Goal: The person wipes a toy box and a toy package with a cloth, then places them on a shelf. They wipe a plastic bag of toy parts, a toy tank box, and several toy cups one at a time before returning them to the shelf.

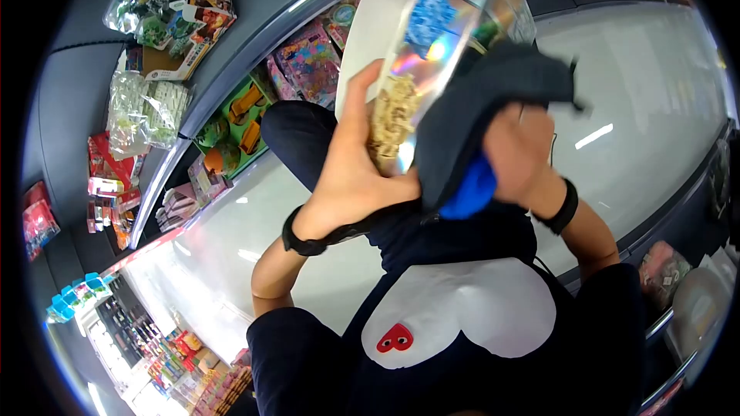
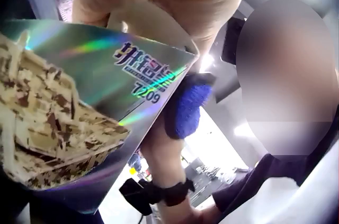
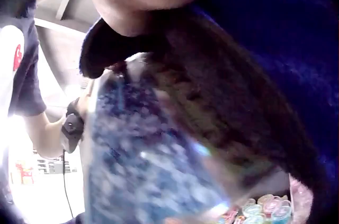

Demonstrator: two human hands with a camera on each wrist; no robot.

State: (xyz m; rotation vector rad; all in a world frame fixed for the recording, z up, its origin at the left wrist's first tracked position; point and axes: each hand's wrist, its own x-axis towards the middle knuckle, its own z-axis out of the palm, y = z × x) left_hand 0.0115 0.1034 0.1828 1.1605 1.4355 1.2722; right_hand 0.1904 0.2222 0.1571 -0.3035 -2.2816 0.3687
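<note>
My left hand (image 1: 347,169) grips a shiny holographic toy box (image 1: 432,27) by its lower end, thumb along one edge. The box is tilted up, its front printed with blue and sand-coloured camouflage models; the left wrist view shows the number 7209 on a silvery face (image 2: 79,38). My right hand (image 1: 522,156) clutches a thick cloth (image 1: 482,96), dark grey on one side and fuzzy blue on the other. In the head view the cloth overlaps the box's right side and hides part of it. Up close in the right wrist view, the cloth (image 3: 270,33) hangs over the box's blue-patterned face (image 3: 143,155).
A dark shelf to the left carries bagged and boxed toys (image 1: 154,11). Below its edge sit a green box of yellow toy vehicles (image 1: 248,112) and colourful packets (image 1: 308,62). A pale glossy floor (image 1: 632,85) extends right. A metal rack (image 1: 671,385) stands at lower right.
</note>
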